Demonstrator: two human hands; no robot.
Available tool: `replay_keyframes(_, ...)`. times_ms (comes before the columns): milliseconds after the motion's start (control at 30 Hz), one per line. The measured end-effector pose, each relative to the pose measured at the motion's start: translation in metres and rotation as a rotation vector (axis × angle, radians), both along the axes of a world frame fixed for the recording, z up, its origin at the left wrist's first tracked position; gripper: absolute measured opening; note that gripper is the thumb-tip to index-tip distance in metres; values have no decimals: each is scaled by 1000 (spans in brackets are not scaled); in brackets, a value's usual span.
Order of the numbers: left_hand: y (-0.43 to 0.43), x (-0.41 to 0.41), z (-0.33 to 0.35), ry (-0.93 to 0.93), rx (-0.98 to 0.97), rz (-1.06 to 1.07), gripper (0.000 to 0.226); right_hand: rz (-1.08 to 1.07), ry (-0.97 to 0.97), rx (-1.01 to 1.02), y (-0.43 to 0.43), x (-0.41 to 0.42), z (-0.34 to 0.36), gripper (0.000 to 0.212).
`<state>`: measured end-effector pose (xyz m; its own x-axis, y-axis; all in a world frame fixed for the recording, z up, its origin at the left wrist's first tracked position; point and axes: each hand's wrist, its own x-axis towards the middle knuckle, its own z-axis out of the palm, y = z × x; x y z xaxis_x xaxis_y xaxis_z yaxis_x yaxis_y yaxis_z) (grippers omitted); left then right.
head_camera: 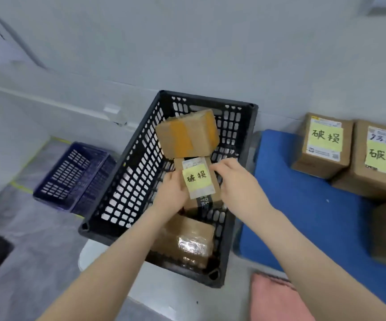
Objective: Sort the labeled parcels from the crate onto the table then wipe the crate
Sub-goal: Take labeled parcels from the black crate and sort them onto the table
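Here, left hand [172, 189]: curled fingers grip the yellow-labelled parcel [197, 179] by its left side.
Right hand [232, 181]: grips its right side.
Place: middle of the black crate [108, 236].

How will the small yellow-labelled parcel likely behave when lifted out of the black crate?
Probably stiff: the small parcel is a squared cardboard box, keeping shape between the left hand and right hand. Likely light, being small for a two-hand hold. The larger parcel seems to lean over its far end and might shift.
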<state>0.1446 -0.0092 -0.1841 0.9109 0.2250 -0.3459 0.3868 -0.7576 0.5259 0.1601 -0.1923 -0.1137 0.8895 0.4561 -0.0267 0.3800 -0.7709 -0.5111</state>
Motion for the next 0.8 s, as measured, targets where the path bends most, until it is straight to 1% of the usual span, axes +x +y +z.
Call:
replay_keyframes(100,16,14,-26,44,-44,-65,61,13,139,-210,40,22,-25,51)
replay_keyframes(133,18,18,-33,41,-62,-92,64,7,187,-249,51,30,-33,51)
replay_keyframes(200,18,25,-43,20,-98,-154,69,-23,284,-266,67,48,-48,53)
replay_keyframes(333,18,33,-60,18,-127,-236,75,-126,392,-310,80,69,-81,61)
replay_keyframes(400,21,35,-65,12,-106,-279,76,-185,449,-250,82,73,-93,67)
replay_keyframes(467,26,34,-67,7,-99,-302,77,-229,495,-146,82,72,-99,73)
replay_keyframes(600,31,34,-66,6,-190,-253,78,-227,531,-52,81,66,-104,80)
replay_keyframes(700,35,34,-64,-35,-252,-221,74,-218,494,-55,82,61,-103,77)
replay_keyframes(800,41,31,-58,-58,-192,-216,67,-191,448,-53,83,57,-98,67)
